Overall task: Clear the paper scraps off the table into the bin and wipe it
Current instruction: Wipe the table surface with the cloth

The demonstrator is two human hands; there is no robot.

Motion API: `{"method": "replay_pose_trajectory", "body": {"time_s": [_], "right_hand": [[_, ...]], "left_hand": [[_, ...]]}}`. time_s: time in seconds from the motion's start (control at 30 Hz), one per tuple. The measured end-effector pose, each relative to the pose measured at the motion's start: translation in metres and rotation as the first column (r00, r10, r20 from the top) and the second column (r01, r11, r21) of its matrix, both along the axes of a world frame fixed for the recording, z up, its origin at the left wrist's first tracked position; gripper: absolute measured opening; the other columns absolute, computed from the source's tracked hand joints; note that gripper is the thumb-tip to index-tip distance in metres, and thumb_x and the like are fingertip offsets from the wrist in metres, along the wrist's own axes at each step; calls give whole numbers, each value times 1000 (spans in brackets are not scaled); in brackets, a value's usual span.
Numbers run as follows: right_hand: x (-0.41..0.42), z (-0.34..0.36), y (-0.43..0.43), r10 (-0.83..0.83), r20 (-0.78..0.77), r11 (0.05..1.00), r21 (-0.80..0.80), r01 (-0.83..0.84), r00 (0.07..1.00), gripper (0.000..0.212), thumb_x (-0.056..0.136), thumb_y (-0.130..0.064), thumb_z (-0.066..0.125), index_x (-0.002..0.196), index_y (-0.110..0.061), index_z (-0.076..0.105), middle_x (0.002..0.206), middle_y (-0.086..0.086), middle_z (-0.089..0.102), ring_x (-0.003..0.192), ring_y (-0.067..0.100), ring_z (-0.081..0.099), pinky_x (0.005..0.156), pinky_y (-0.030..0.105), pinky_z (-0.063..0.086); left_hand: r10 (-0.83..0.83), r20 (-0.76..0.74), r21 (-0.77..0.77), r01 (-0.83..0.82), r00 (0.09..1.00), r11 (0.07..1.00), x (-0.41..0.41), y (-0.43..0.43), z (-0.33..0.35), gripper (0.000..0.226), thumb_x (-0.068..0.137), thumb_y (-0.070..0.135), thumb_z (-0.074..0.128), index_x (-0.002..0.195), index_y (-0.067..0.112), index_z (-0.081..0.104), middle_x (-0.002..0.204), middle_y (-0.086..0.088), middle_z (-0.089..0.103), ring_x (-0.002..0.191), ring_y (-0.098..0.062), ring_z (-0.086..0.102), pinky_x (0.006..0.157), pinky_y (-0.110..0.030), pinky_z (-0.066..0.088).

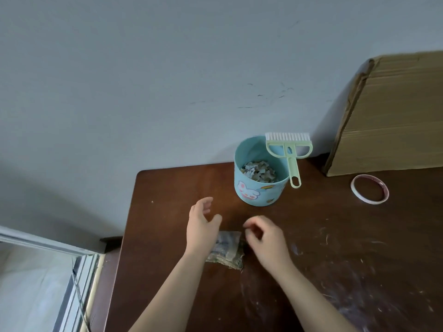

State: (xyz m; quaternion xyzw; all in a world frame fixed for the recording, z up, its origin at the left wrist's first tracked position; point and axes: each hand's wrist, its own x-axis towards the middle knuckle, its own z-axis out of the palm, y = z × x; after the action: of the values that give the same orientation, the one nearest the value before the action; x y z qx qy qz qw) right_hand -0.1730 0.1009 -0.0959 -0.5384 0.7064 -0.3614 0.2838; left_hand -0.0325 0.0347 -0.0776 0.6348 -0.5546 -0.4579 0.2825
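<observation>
Mid-frame, the light-blue round bin (254, 195) holds torn paper scraps (259, 170). Below it, a crumpled grey cloth (227, 248) lies on the brown wooden worktop (167, 188). The left hand (201, 224) has a slack, empty grip; the right hand (263, 238) has a curled grip, contents unclear.

Dark brown wooden table (167, 212), scuffed with white smears over on the right. Sitting on it: blue bin (259, 190) toward the far edge, tape roll (369, 201) right of that, cardboard box (388, 130) far right, crumpled cloth (227, 250) nearer in.
</observation>
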Motion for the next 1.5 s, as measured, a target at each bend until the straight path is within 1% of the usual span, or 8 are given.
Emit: {"method": "replay_pose_trajectory", "body": {"time_s": [0.2,0.47,0.57,0.8,1.1,1.2,1.37,1.5], "right_hand": [[42,-7,-14,513,-405,858,243,-452,757,52,82,-35,61,132,-26,48,120,-4,43,112,16,39,93,32,43],[56,-29,-67,259,-572,965,118,-234,778,44,78,-13,66,121,-14,61,111,5,55,96,29,54,71,43,51],[64,-32,-107,199,-650,980,123,-157,734,47,86,-18,58,132,-10,51,128,10,50,110,31,48,91,43,46],[92,-30,-176,272,-665,957,261,-125,696,54,99,-31,33,148,-12,20,153,11,18,140,31,14,116,39,15],[131,-21,-90,622,-461,767,196,-611,633,52,95,-34,30,143,-16,35,152,4,29,142,23,17,117,35,14],[112,-27,-110,547,-566,817,202,-540,617,55,94,-41,28,138,-13,45,145,8,40,136,29,33,111,45,32],[102,-30,-187,365,-614,921,348,-175,700,60,99,-46,22,150,-14,15,158,4,8,145,23,1,117,35,0],[146,-26,-165,497,-614,866,307,-394,614,61,99,-43,26,150,-13,12,158,6,3,145,25,-2,116,32,-6]], "left_hand": [[5,118,0,-5,993,1000,38,0,-6,32,88,10,57,116,24,55,115,5,52,107,-10,53,82,-19,39],[0,251,-64,16,968,998,79,-16,-17,36,84,15,62,119,23,58,117,7,53,113,-14,50,91,-24,40],[-61,302,-70,86,951,994,90,-22,-21,39,86,18,60,124,22,55,125,9,52,116,-13,46,93,-24,39],[-85,267,-82,110,960,990,102,-21,-26,38,88,20,60,125,25,53,121,13,51,115,-9,48,92,-21,38],[185,197,-207,-144,963,968,107,-18,-33,20,88,15,59,106,21,60,102,13,54,100,-15,50,85,-25,38],[147,228,-245,-90,963,965,105,-14,-35,22,86,13,60,107,20,60,102,17,51,102,-13,47,88,-21,33],[147,210,-236,-96,966,967,113,-10,-30,25,89,16,58,112,24,58,108,17,51,106,-7,44,94,-25,37],[225,148,-287,-176,963,942,120,-11,-33,23,87,10,59,108,17,61,106,10,54,104,-12,48,94,-29,39]]}}
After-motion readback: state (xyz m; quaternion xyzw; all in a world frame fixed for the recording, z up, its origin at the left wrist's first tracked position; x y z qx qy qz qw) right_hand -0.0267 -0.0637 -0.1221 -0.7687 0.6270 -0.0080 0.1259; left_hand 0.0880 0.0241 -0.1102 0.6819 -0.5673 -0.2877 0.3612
